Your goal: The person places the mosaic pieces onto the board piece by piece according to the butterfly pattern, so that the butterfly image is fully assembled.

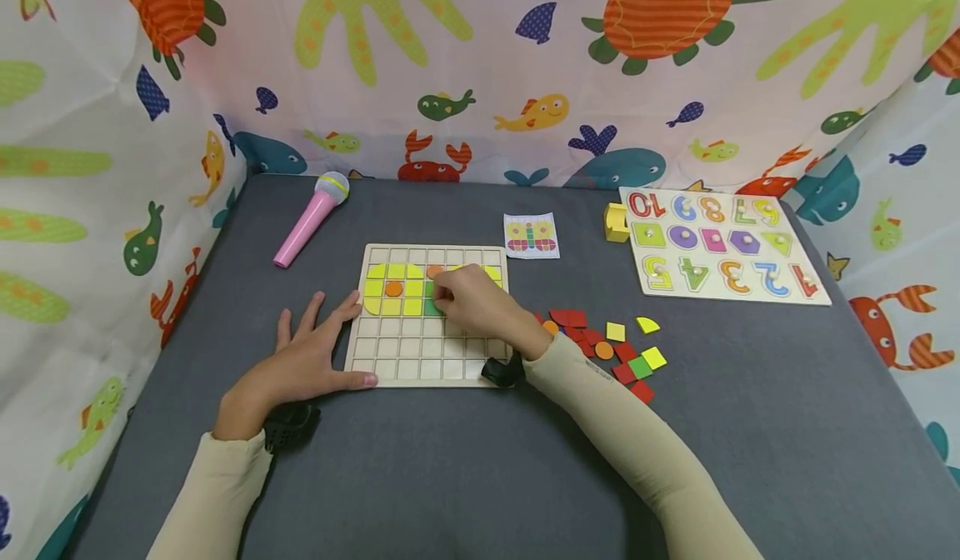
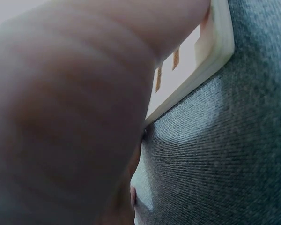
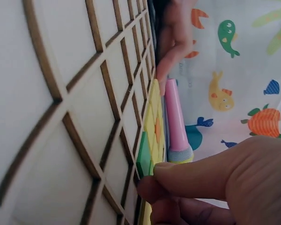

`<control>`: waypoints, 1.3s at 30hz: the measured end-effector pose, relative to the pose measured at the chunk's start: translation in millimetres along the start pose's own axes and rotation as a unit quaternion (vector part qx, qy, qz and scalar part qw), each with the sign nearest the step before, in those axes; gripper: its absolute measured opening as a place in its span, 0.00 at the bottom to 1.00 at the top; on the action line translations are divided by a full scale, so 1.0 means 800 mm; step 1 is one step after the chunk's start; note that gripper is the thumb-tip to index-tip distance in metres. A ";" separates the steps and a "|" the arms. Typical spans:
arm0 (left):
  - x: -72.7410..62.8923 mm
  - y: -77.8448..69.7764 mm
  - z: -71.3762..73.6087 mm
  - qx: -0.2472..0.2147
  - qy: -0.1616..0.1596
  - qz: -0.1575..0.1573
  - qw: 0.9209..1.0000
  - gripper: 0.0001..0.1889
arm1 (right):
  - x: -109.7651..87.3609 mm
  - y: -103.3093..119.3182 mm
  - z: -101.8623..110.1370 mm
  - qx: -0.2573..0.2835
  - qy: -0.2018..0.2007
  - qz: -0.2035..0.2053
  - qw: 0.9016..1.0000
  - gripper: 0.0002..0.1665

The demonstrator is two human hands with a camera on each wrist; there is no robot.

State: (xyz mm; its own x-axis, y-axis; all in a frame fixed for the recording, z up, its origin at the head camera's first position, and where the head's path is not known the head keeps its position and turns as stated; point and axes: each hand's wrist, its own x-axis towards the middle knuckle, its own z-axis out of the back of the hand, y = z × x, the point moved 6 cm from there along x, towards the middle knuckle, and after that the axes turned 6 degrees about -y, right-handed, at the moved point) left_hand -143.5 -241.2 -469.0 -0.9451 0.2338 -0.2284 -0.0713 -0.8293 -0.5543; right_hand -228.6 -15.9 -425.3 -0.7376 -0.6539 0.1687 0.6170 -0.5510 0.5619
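"So, where to grip the grid board point(image 1: 409, 347)?"
"Its rim; likely light, stiff. By its green tiles point(image 3: 143, 157) the right hand point(image 1: 480, 302) curls, holding what I can't tell; the left hand point(image 1: 311, 356), spread, touches its left edge. Grey table point(image 1: 375, 477) beneath."

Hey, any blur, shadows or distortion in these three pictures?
Head view: mostly clear, with a soft shadow on the grey cloth-covered table beside the cream right sleeve; left wrist view: the left hand looms blurred, whitish glare top left; right wrist view: the pale wooden grid board looks bowed nearest the camera.
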 end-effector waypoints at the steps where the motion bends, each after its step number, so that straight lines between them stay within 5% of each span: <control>1: 0.000 0.000 0.000 0.001 0.000 0.000 1.000 0.66 | -0.001 -0.002 0.002 0.009 -0.002 -0.002 1.000 0.05; 17: -0.002 -0.001 0.000 0.002 -0.003 -0.001 1.000 0.66 | -0.058 -0.038 0.051 0.098 -0.025 -0.042 0.994 0.06; 39: 0.000 0.000 -0.002 0.003 -0.003 -0.002 1.000 0.66 | -0.167 -0.116 0.124 0.073 -0.073 -0.122 0.987 0.10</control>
State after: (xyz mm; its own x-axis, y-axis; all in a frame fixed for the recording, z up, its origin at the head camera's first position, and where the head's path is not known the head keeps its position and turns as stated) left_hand -142.9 -240.4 -469.8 -0.9463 0.2354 -0.2215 -0.0777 -0.8309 -0.5510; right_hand -214.2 174.3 -419.3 -0.8981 -0.4223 0.1227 0.3771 -0.5961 0.7088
